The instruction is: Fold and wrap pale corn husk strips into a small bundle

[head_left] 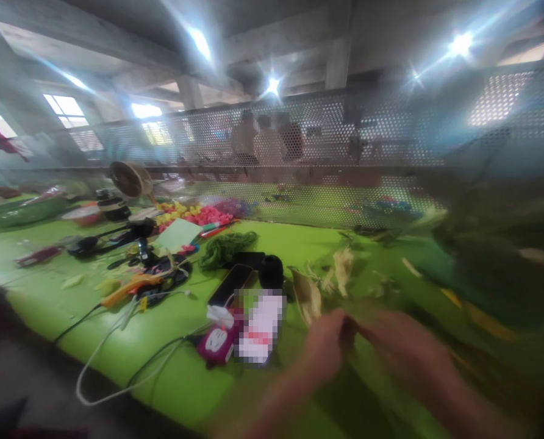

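Straw-coloured and dry, a curved husk (pixel 307 296) lies on the green table (pixel 185 375), its lower end right at the person's left hand (pixel 329 341); from where I stand I can't tell whether the two touch. That hand is drawn in narrow, fingers bent toward the right hand (pixel 393 332), which reaches back to meet it just to the right of the husk. Fingertips come together there, close or touching, but they blur so much that I can't tell whether anything is pinched between them.

Just behind the husk, to its right, stands a crumpled pale husk piece (pixel 343 268). To the husk's left are a lit phone (pixel 260 329), a purple pouch (pixel 216 341) and a dark phone (pixel 230 285), with a round black object (pixel 271 271) behind them. Farther left of the husk lie green yarn (pixel 229 248) and an orange glue gun (pixel 130 289). Well behind it, pink pieces (pixel 210 214) sit heaped near a perforated metal screen (pixel 299 137).
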Tool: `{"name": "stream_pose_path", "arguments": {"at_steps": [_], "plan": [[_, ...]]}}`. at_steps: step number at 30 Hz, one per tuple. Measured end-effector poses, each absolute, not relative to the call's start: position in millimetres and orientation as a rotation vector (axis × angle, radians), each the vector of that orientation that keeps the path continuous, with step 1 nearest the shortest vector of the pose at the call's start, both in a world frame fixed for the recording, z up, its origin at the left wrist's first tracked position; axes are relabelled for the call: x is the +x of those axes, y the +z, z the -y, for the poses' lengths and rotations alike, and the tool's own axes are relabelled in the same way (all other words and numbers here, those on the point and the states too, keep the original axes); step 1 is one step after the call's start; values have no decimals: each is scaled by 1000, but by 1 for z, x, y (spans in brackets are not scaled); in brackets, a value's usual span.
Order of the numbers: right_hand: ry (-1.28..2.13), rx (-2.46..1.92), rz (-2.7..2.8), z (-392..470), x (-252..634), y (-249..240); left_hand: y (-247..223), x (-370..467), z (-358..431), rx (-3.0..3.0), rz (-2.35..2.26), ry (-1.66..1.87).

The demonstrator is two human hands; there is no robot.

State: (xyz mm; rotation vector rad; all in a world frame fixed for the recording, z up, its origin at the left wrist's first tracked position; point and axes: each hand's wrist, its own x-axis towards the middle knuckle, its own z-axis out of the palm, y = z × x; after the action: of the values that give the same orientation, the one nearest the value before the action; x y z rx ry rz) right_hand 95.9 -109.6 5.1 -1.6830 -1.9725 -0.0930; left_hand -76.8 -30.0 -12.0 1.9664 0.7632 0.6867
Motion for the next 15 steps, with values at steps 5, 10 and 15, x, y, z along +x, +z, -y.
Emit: {"name": "stream_pose_path", "arguments": {"at_steps": [5, 10, 15], "plan": [[289, -1720, 1812, 103, 107, 20, -10, -79, 25, 1904, -596, 490], [506, -1741, 1554, 101, 107, 22, -13, -77, 18, 1402, -541, 520], [418, -1704, 1682, 103, 89, 16, -17, -70, 14, 1206, -616, 737]]}}
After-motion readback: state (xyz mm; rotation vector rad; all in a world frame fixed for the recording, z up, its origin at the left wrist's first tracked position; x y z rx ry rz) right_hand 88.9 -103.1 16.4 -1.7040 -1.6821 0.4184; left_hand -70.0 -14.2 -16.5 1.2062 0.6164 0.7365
